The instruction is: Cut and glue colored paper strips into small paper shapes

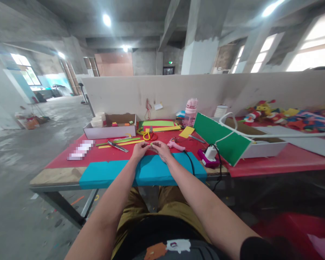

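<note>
My left hand (139, 150) and my right hand (162, 150) meet over the front of the red-covered table, fingertips pinched together around a small yellow-green piece (151, 144). Its exact shape is too small to make out. Just right of my right hand lies a pink hot glue gun (176, 144) with a black cord. A utility knife (117, 146) rests left of my left hand. Beyond my fingers are yellow-handled scissors (146, 135) and red-handled pliers (153, 135). Under my wrists, a blue sheet (108, 170) covers the table's front edge.
Yellow strips (121, 144) lie behind the knife. At the back left stands a white box (109, 131) with paper cups. A green board (219, 139) leans at right, beside a purple power socket (208, 159) with a white plug. A pink bottle (191, 112) stands behind.
</note>
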